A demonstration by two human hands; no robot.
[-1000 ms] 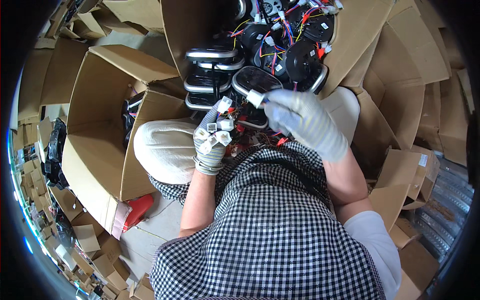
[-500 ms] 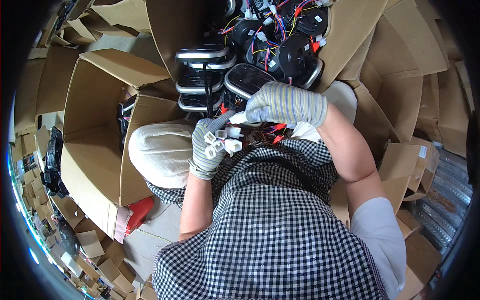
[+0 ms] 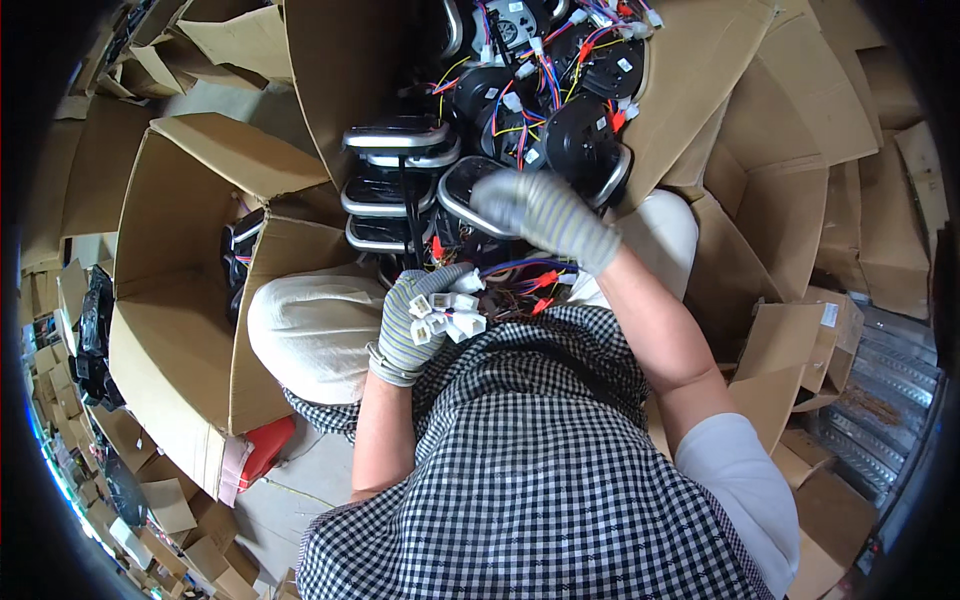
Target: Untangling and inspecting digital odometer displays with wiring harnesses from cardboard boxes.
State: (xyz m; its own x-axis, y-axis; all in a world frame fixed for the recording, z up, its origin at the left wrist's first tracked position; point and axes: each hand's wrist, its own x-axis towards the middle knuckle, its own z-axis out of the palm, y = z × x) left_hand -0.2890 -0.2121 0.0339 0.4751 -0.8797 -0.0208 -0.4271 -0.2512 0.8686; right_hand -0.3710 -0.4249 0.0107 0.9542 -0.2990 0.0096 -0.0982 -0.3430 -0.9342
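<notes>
My left hand (image 3: 418, 320), in a striped knit glove, grips a bunch of white plastic connectors (image 3: 447, 313) with coloured wires (image 3: 520, 275) trailing from them, held over my lap. My right hand (image 3: 545, 215), gloved the same way, reaches forward over a black instrument unit with a chrome rim (image 3: 462, 195) at the near edge of a cardboard box (image 3: 700, 90). Its fingers are blurred and curl downward; whether they hold anything is hidden. More black round units with wire bundles (image 3: 560, 130) fill that box.
A stack of chrome-rimmed black units (image 3: 395, 165) stands left of the right hand. A second open cardboard box (image 3: 180, 290) sits at my left, with dark parts inside. Flattened cartons (image 3: 820, 330) lie to the right, a red object (image 3: 262, 450) on the floor.
My right hand has moved from beside the connectors forward and up toward the box of units. My left hand has kept its hold on the connector bunch and shifted slightly lower.
</notes>
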